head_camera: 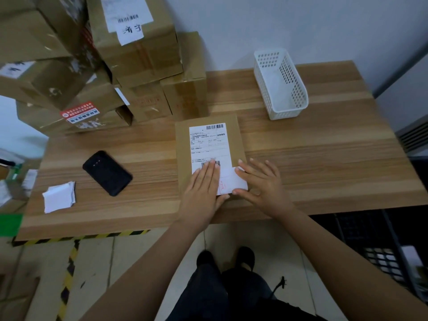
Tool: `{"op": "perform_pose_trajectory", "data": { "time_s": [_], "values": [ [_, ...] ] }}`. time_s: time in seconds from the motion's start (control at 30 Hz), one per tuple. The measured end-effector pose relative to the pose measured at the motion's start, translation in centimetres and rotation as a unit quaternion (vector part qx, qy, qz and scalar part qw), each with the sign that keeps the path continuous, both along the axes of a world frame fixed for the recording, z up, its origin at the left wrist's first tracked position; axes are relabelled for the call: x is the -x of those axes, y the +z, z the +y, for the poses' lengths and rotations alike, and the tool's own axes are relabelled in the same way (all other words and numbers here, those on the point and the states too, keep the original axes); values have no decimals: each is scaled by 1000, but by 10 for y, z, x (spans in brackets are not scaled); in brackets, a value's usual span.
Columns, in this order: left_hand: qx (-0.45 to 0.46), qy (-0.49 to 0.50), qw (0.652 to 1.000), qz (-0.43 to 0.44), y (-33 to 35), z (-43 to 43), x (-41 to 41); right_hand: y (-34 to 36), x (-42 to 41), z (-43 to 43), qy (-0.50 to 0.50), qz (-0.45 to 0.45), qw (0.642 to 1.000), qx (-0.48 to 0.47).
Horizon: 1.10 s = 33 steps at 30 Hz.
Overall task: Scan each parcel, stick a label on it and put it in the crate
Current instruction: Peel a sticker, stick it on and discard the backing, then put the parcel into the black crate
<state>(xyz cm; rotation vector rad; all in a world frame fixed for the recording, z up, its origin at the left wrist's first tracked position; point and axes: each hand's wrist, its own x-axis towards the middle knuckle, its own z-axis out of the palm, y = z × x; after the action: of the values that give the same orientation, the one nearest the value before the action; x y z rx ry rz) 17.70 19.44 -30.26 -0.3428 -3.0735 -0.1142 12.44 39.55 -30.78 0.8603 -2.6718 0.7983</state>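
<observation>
- Parcel (pixel 234 140): flat cardboard box, lies flat on the wooden table (pixel 324 147) at frame centre, near the front edge.
- Shipping label (pixel 209 144): large, white, with barcodes; runs down the parcel's top face.
- Small label (pixel 231 181): white with a red mark, sits on the parcel's lower right corner and overlaps the lower end of the shipping label.
- Left hand (pixel 203 181): palm down on the parcel. Fingers (pixel 209 169) straight and held together, pressing flat over the lower barcode and the small label's left edge. Nothing gripped.
- Right hand (pixel 261 181): palm down, just right of the small label. Fingers (pixel 249 173) straight and spread apart; forefinger tip touches the label's upper right corner, thumb tip its lower right edge. The other fingers are over the parcel edge and table; cannot tell whether they touch.
- Black handheld device (pixel 107 173): flat on the table, left of the parcel, apart from both hands.
- Stack of white paper slips (pixel 59 196): lower left of the table.
- White perforated basket (pixel 280 84): upper right of the table.
- Pile of cardboard boxes (pixel 139 42): upper left of the frame.
- Black crate (pixel 361 228): lower right of the frame, below the table edge; contents unclear.
</observation>
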Motion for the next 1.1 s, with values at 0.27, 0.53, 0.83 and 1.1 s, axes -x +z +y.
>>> {"op": "perform_pose_trajectory", "data": {
  "time_s": [0.27,0.53,0.83,1.1],
  "values": [
    [-190,189,960,-83,11,-34,-15,23,-16,-13,-93,-358,920,133],
    [-437,242,860,-108,19,-35,-19,25,-35,-27,-134,-368,892,227],
    [-505,89,852,-106,54,53,-15,71,-93,55,-260,-281,868,316],
    [-502,-66,851,-138,81,214,-63,99,-198,199,-374,-170,850,329]
  ]
}}
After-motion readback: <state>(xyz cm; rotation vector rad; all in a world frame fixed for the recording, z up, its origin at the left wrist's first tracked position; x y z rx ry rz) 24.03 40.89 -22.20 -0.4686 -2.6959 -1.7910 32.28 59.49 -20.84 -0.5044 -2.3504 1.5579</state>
